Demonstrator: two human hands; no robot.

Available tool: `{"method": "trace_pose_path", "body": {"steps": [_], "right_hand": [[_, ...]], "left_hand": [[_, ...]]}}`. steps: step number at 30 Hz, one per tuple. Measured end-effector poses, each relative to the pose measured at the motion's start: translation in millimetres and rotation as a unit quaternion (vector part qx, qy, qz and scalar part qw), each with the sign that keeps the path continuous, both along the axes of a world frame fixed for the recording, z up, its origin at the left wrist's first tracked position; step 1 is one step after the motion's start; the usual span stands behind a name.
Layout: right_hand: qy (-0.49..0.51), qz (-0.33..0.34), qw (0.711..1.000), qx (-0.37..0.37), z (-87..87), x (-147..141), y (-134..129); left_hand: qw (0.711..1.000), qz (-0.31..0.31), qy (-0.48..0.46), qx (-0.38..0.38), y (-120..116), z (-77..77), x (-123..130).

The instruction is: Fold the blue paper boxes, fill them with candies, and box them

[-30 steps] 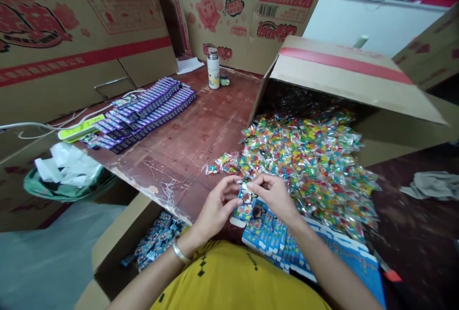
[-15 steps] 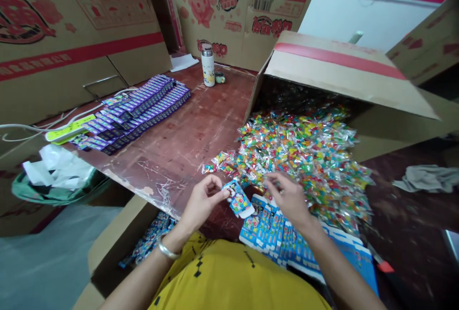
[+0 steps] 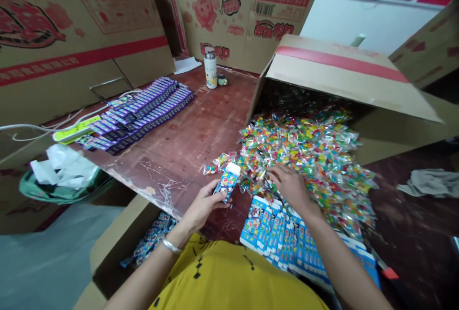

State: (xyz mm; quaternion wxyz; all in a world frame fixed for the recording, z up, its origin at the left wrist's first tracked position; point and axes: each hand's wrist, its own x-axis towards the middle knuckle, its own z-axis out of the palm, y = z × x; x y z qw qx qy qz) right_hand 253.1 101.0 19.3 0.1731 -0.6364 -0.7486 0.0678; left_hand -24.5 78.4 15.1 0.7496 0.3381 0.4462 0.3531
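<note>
My left hand (image 3: 206, 207) is closed around a small blue printed carton (image 3: 228, 182), which stands tilted with its white end flap open at the top. At the near edge of a heap of clear candy packets (image 3: 301, 142), my right hand (image 3: 292, 188) has its fingers bent and pinched on a packet; its fingertips are partly hidden. The packets hold many-coloured candies. Below my right hand, a row of flattened blue cartons (image 3: 267, 228) lies overlapping, partly covered by my right forearm. A few loose candy packets (image 3: 218, 161) lie just beyond the carton in my left hand.
A large cardboard box (image 3: 337, 61) lies open behind the heap. Purple cartons (image 3: 143, 111) stand in rows at the left, beside a yellow-green power strip (image 3: 77, 130). A flask (image 3: 210, 68) and small cup (image 3: 222, 80) are farther back. An open box (image 3: 118, 233) sits below the table's edge.
My left hand has turned the carton so its open flap now points up and away. My right hand has moved from above the blue cartons onto the candy packets.
</note>
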Motion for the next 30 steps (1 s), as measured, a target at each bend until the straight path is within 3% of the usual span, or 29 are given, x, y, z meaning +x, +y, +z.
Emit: {"method": "trace_pose_path", "body": {"steps": [2, 5, 7, 8, 10, 16, 21, 24, 30], "right_hand": [[0.151, -0.039, 0.987, 0.026, 8.8, 0, 2], [0.412, -0.085, 0.907, 0.017, 27.4, -14, 0], [0.512, -0.077, 0.855, 0.0, 39.7, -30, -5], [0.53, -0.067, 0.845, -0.007, 44.5, -38, -7], [0.523, -0.056, 0.85, -0.01, 50.3, -52, -12], [0.39, -0.036, 0.92, 0.025, 47.9, -64, -17], [0.263, 0.101, 0.96, 0.011, 57.0, -57, -15], [0.278, 0.138, 0.95, -0.02, 56.8, -57, -18], [0.453, 0.036, 0.888, -0.074, 24.4, -68, -37]], "left_hand": [[0.998, -0.015, 0.029, 0.051, -1, -3.1, 3], [0.99, -0.052, 0.062, 0.113, -3, -3.9, 12], [0.983, -0.074, 0.083, 0.143, -4, -1.1, 19], [0.98, -0.081, 0.092, 0.158, -4, 1.1, 22], [0.973, -0.081, 0.106, 0.186, -5, 6.0, 27], [0.967, -0.043, 0.122, 0.22, -6, 13.3, 30], [0.968, -0.003, 0.103, 0.23, -13, 15.7, 34], [0.964, 0.028, 0.103, 0.245, -16, 23.0, 36], [0.968, -0.008, 0.066, 0.244, -17, 30.4, 35]]}}
